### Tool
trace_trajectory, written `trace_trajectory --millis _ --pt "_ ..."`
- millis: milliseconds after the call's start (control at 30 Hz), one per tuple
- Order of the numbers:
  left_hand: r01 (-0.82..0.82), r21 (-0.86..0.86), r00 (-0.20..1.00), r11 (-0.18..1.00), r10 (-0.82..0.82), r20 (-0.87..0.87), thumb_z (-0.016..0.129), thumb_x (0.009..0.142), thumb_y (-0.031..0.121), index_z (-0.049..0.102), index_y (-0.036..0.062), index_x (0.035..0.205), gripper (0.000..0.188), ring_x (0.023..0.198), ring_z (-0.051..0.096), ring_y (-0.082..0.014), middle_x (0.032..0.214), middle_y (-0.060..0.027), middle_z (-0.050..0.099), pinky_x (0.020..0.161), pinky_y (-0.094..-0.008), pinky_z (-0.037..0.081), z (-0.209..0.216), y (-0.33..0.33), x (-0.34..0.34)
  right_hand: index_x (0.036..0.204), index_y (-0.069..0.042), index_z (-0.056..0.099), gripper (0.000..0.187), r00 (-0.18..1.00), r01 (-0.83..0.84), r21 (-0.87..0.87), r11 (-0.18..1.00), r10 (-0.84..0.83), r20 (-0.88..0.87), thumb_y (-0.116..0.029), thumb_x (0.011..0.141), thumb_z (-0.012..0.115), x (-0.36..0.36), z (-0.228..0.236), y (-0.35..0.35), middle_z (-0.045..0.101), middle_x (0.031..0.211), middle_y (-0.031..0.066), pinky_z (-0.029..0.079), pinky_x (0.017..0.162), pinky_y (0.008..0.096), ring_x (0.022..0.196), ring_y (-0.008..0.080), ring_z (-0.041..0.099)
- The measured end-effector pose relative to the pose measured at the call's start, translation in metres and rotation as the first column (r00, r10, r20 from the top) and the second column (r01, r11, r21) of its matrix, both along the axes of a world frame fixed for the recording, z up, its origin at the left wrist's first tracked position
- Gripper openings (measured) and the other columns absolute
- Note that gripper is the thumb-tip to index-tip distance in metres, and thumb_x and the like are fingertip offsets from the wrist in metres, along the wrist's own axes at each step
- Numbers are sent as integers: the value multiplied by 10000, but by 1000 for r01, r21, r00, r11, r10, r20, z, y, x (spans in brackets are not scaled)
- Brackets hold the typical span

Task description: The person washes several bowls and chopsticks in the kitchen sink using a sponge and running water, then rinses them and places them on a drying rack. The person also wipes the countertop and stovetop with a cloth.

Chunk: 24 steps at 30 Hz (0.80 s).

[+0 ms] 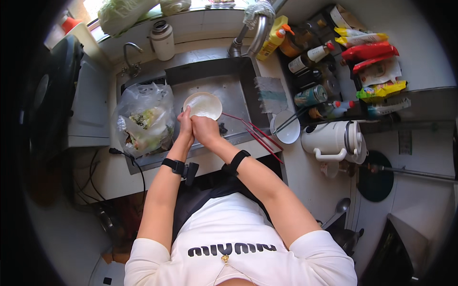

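Over the sink [228, 82] I hold a small cream-coloured bowl [205, 102], tilted so that its inside shows. My left hand [186, 126] grips it at the near left rim, thumb along the edge. Close against it, my right hand [206, 129] is closed at the bowl's near side; its fingertips are hidden, and whatever they hold cannot be made out. Red chopsticks [260, 136] lie across the sink's front right edge. A small dark clump [222, 127] sits in the sink beside my right hand.
At left, a clear plastic bag [145, 119] holds food scraps. Behind the sink stand a faucet [260, 35] and a white flask [162, 40]. Rightward are a white bowl [286, 127] with dark chopsticks, a white electric kettle [329, 140] and several bottles. A black cable [138, 167] hangs off the counter.
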<state>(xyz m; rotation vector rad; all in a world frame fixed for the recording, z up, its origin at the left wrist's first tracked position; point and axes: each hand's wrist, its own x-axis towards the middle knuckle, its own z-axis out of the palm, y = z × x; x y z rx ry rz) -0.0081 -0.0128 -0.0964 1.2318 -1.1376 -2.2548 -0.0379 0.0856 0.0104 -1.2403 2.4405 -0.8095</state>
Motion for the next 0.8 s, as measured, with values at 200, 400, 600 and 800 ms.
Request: trace_trajectory --millis 200,400,600,800 --pt "101 37 990 994 -104 99 482 887 492 280 156 1244 530 1083 502 -304 1225 -124 406 588 -473 583 54 5 29 849 -107 702 145 944 -279 251 927 312 -103 -159 782 584 -26 1 29 661 808 166 491 772 414 841 308 635" --pt "76 -36 993 996 -72 98 465 904 505 272 158 1273 542 1017 570 -292 1253 -126 417 580 -429 579 81 18 48 878 -66 690 203 785 471 -176 864 -320 531 -141 765 539 -92 -5 21 686 888 149 507 754 368 855 302 653" --pt "40 -85 998 996 -35 59 464 912 497 241 155 1330 584 1077 534 -279 1292 -122 389 556 -421 575 110 15 79 968 -76 683 218 862 417 474 775 -503 64 -194 808 595 -106 -60 18 661 1042 143 517 774 399 944 318 639" --pt "-25 -148 1000 989 27 9 434 968 388 300 52 1314 501 1218 367 -197 1310 -104 378 995 -305 297 116 12 111 1035 -99 683 231 953 228 703 674 -303 -18 -144 838 571 -113 -124 -11 642 1105 131 517 823 412 1039 325 598"
